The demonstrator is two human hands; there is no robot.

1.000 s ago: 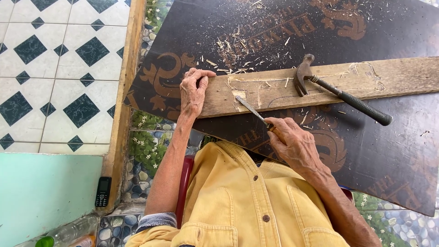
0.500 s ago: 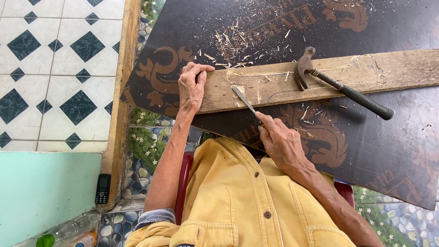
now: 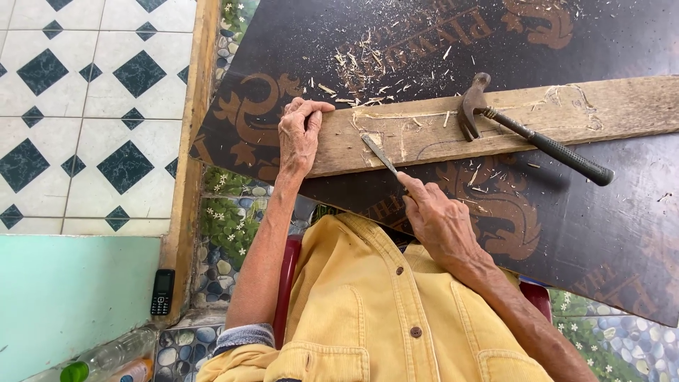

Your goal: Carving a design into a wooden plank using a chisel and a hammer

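The left hand (image 3: 300, 134) lay on the near-left end of a long wooden plank (image 3: 495, 120), its fingers curled over the plank's far edge and pressing it down onto a dark printed board (image 3: 601, 233) that served as the work surface. The right hand (image 3: 437, 216) gripped the handle of a chisel (image 3: 378, 154), fingers clenched around it with the forefinger stretched along the shaft; the flat blade slanted up and to the left, its tip touching the plank's top face just right of the left hand, beside a shallow cut groove. A hammer (image 3: 527, 131) rested untouched across the plank towards its right end, its head on the wood and its black handle reaching out over the near edge onto the board. Pale wood shavings (image 3: 368, 60) were scattered along the plank's far edge and over the board beyond it. The person wore a yellow shirt (image 3: 382, 311). On the ledge at the lower left lay a small black phone (image 3: 162, 291).
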